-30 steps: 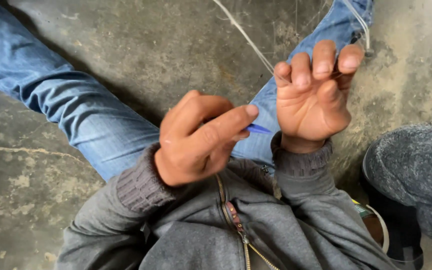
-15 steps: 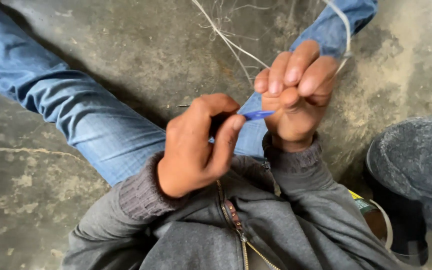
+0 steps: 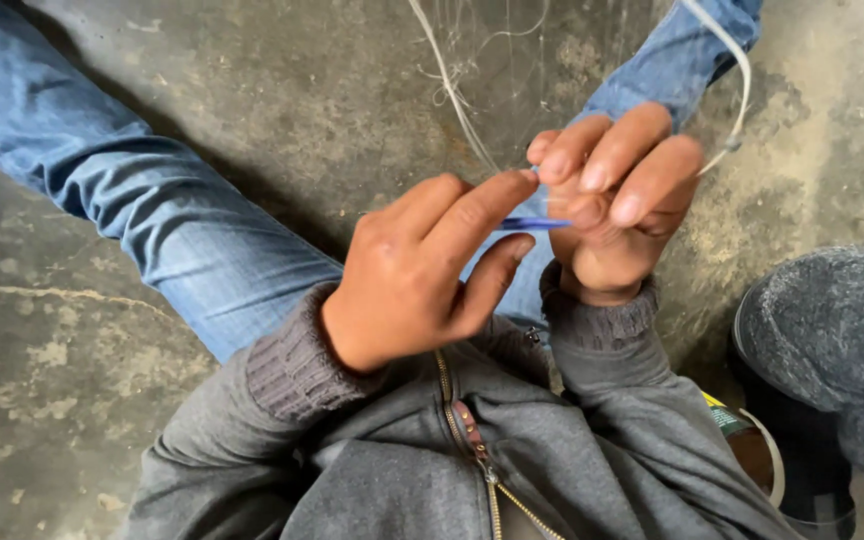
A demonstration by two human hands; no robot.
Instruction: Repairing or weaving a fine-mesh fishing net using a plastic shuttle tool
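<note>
I sit on a concrete floor (image 3: 302,90) with my legs in blue jeans (image 3: 182,230) spread apart. My left hand (image 3: 422,275) pinches a thin blue needle-like tool (image 3: 534,223) between thumb and index finger, its tip against my right hand. My right hand (image 3: 612,200) is just to the right, palm toward me and fingers curled. A white cord (image 3: 737,70) loops over those fingers and runs up out of view. The index fingertips of both hands touch. How the cord passes inside the right hand is hidden.
Thin pale threads (image 3: 457,90) trail across the floor above my hands. A dark grey rounded thing (image 3: 852,340) sits at the right edge, with a white-rimmed container (image 3: 770,465) under it. My grey zip jacket (image 3: 452,470) fills the bottom.
My right hand went from spread fingers to curled ones. My left hand moved right and up with the blue tool until its fingertips met the right hand.
</note>
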